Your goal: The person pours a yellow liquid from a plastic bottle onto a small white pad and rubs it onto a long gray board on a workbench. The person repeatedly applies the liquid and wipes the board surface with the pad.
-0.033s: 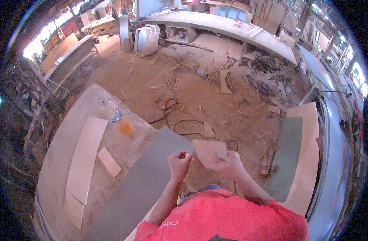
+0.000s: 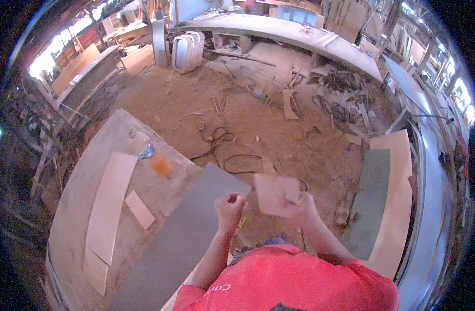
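My left hand (image 2: 230, 211) is closed, fingers curled, just above the right edge of a dark grey sheet (image 2: 180, 228); what it may hold is hidden, and a small yellow thing (image 2: 241, 223) shows beneath it. To its right, my right hand (image 2: 302, 210) grips a squarish pale board (image 2: 271, 189), blurred by motion, out over the littered floor. The grey sheet lies on a worn worktop (image 2: 76, 205) that also bears pale wooden strips (image 2: 111, 207), a smaller pale piece (image 2: 140, 210), a blue object (image 2: 147, 151) and an orange patch.
Cables (image 2: 219, 137), offcuts and sawdust cover the floor ahead. A long cluttered bench (image 2: 268, 28) spans the back, with curved white frames (image 2: 186, 52) beside it. On the right stand a green-and-pale sheet (image 2: 390, 217) and long boards (image 2: 429, 217); another workbench (image 2: 87, 72) is at back left.
The pale board in my right hand has moved a little up and to the right. My left hand has shifted very slightly upward and stays closed.
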Motion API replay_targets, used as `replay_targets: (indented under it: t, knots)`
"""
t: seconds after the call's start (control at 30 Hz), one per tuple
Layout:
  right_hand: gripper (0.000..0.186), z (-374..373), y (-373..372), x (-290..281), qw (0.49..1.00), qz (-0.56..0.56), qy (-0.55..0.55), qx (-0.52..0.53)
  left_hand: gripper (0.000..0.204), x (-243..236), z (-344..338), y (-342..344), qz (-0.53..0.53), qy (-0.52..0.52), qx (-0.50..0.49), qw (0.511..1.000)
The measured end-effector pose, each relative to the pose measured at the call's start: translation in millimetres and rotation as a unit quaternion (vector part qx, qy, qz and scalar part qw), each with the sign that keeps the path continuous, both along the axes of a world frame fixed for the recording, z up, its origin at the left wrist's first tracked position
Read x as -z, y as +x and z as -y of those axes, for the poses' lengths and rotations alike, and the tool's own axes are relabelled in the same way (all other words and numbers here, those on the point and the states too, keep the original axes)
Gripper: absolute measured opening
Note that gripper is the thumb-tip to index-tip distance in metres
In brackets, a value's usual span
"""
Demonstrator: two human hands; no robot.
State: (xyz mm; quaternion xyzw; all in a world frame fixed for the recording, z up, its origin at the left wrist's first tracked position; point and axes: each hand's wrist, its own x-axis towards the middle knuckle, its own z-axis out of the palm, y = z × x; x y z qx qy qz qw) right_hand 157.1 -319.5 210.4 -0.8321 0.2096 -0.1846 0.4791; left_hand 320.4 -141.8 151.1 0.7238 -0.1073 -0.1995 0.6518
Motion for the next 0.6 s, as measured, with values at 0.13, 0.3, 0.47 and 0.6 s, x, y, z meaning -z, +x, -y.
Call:
replay_targets:
  t: [0.13, 0.3, 0.47, 0.6]
  knots:
    - [0.022, 70.8, -18.2, -15.4, 0.928, 0.185, 0.287, 0.146, 0.022, -11.0, 42.2, -6.2, -0.007, -0.080, 0.018, 0.997]
    - [0.037, 140.9, -41.9, -48.3, 0.881, 0.180, 0.415, 0.135, 0.038, -40.0, 122.3, -31.0, -0.059, -0.087, 0.099, 0.990]
    - [0.035, 202.9, -61.3, -36.9, 0.875, 0.144, 0.441, 0.137, 0.028, -65.6, 191.3, -61.8, -0.198, -0.145, 0.122, 0.962]
    - [0.029, 231.4, -67.6, -22.5, 0.872, 0.117, 0.464, 0.100, 0.018, -72.4, 219.2, -78.0, -0.238, -0.180, 0.173, 0.939]
